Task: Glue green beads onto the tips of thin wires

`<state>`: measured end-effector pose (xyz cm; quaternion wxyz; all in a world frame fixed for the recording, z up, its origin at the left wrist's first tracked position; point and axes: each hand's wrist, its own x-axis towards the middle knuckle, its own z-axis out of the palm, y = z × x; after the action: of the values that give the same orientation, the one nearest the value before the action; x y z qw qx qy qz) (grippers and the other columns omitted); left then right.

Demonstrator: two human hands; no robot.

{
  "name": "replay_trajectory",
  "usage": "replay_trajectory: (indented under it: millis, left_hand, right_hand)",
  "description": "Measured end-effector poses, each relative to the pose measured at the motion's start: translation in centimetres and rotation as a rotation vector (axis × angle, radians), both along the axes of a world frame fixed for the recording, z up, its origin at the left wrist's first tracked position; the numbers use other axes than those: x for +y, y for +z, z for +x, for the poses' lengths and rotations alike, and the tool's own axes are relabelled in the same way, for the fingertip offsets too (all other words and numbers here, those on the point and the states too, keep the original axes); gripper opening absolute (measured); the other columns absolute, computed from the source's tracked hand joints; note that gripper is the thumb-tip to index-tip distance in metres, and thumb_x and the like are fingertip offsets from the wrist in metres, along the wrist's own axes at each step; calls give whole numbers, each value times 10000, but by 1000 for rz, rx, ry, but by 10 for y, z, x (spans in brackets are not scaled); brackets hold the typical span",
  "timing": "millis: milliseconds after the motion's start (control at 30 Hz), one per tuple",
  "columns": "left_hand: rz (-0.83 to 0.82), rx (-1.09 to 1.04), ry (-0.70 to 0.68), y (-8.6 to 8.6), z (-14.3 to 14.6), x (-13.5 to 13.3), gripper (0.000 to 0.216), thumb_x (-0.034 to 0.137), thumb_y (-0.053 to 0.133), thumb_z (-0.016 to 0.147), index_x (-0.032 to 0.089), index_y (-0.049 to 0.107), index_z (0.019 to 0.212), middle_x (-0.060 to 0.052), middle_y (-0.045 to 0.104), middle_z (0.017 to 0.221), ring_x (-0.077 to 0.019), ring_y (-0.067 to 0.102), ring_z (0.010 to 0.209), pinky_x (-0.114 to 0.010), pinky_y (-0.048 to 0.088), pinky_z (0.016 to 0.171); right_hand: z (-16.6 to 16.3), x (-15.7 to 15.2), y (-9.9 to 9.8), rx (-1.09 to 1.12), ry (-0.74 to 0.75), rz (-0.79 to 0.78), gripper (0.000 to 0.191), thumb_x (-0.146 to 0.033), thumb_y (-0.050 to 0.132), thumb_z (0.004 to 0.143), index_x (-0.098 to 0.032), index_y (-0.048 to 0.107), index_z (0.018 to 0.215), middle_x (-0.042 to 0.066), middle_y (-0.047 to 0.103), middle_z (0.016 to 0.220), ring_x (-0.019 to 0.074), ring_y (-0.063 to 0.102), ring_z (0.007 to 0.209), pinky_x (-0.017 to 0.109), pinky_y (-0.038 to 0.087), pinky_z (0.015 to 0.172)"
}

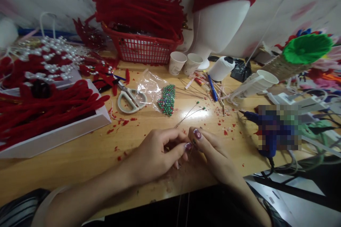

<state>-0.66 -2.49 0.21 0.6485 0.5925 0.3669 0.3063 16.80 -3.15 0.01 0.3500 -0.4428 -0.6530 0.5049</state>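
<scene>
My left hand (162, 152) and my right hand (209, 145) meet above the near part of the table, thumbs and fingertips pinched close together. Between them is a thin wire (188, 198), two strands of which trail down over the dark area at the table's edge. A small dark green spot, perhaps a bead, shows at the right fingertips; the fingers cover most of it. Just beyond my hands lie two thin wire stems (186, 115), each tipped with a green bead. A clear bag of green and red beads (167, 101) rests farther back, with white-handled scissors (130, 100) beside it.
At left, a white box (61, 136) holds red fuzzy stems. A red basket (146, 49) stands behind, near paper cups (177, 63), a thread cone (221, 68) and a white mannequin head (217, 25). A blue glue gun (270, 142) and cables lie right.
</scene>
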Motion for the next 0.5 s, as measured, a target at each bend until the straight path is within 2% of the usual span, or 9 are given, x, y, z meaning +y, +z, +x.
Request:
replay_trajectory:
  millis: [267, 500]
  left_hand:
    - [546, 260, 46, -3, -4, -1, 126, 174, 507, 894, 162, 632, 882, 1, 663, 764, -105, 596, 682, -214, 440, 618]
    - [669, 248, 205, -3, -3, -6, 54, 182, 586, 869, 166, 632, 844, 7, 684, 773, -103, 630, 685, -218, 480, 660]
  right_hand:
    - [0, -1, -4, -92, -16, 127, 334, -326, 387, 988, -209, 386, 675, -36, 371, 645, 118, 385, 597, 266, 313, 567]
    - [0, -3, -7, -73, -25, 98, 329, -349, 380, 987, -212, 407, 689, -29, 392, 665, 128, 403, 614, 280, 325, 578]
